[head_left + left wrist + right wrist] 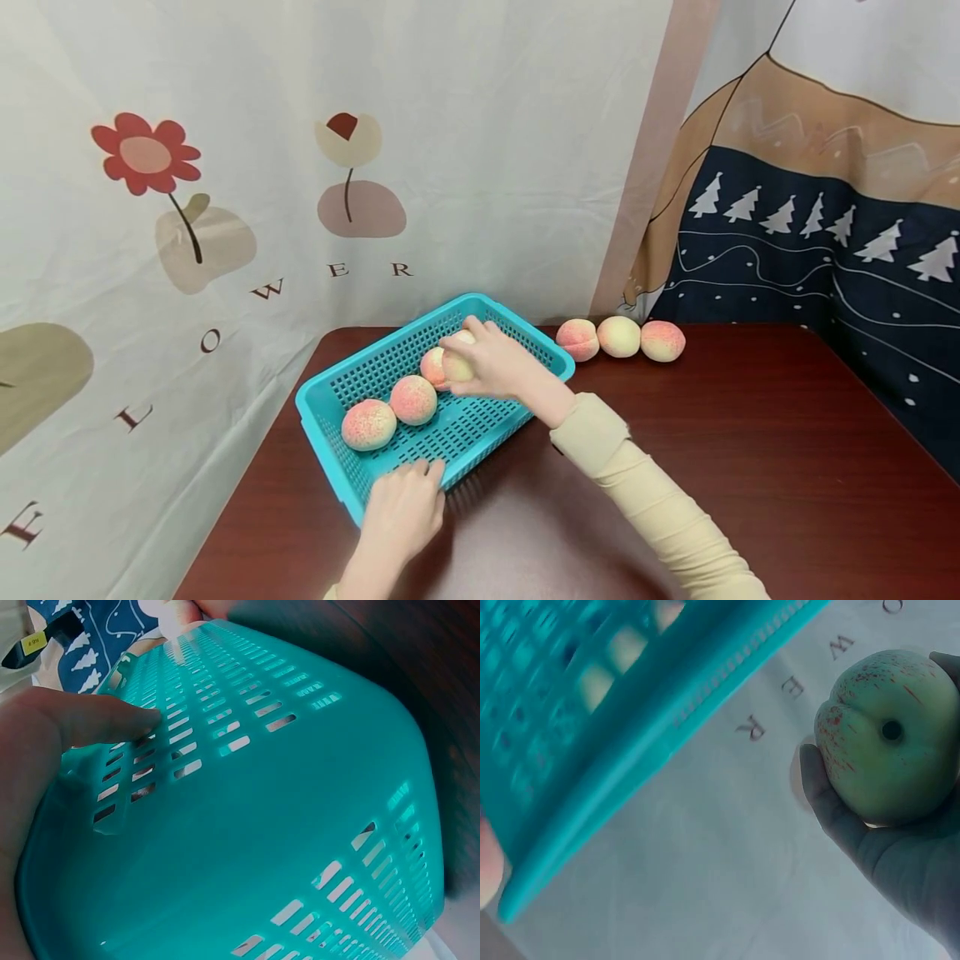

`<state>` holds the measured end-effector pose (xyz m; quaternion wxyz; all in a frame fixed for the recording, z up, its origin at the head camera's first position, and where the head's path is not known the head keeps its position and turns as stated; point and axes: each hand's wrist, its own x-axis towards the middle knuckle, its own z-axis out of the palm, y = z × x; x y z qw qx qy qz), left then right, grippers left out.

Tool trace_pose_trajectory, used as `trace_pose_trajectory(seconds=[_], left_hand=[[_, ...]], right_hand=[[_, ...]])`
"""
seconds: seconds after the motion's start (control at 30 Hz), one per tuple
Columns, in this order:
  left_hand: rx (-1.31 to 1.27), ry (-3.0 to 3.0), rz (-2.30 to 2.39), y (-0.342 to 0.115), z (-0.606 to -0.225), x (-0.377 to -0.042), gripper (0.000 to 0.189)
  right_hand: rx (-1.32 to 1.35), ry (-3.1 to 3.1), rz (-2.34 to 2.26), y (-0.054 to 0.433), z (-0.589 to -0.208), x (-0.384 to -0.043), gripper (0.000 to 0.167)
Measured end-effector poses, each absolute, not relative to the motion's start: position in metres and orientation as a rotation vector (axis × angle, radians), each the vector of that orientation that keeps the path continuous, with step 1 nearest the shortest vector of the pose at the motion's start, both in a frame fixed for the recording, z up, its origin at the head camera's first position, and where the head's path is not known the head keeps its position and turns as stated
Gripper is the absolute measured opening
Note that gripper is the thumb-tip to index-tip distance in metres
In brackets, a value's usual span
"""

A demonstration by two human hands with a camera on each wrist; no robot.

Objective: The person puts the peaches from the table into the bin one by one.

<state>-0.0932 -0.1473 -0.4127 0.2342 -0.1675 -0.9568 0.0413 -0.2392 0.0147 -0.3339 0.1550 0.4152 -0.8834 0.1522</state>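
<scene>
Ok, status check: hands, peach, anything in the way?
Left hand grips the blue basket, near side. Right hand holds a peach over the basket. Other peaches inside, one close by, possibly in the way.

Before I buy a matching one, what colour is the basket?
The basket is turquoise, showing best in the head view.

A pale fabric backdrop printed with a red flower hangs behind a glossy reddish-brown table; to the right, navy fabric shows white fir trees.
</scene>
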Motion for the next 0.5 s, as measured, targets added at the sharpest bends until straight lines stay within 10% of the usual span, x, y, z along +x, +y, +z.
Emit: trace_pose_trajectory(seconds=[0.5], left_hand=[[-0.443, -2.643, 0.091, -0.147, -0.411, -0.092, 0.018]], right_hand=[[1.252, -2.711, 0.480, -0.034, -0.357, -0.214, 0.052]])
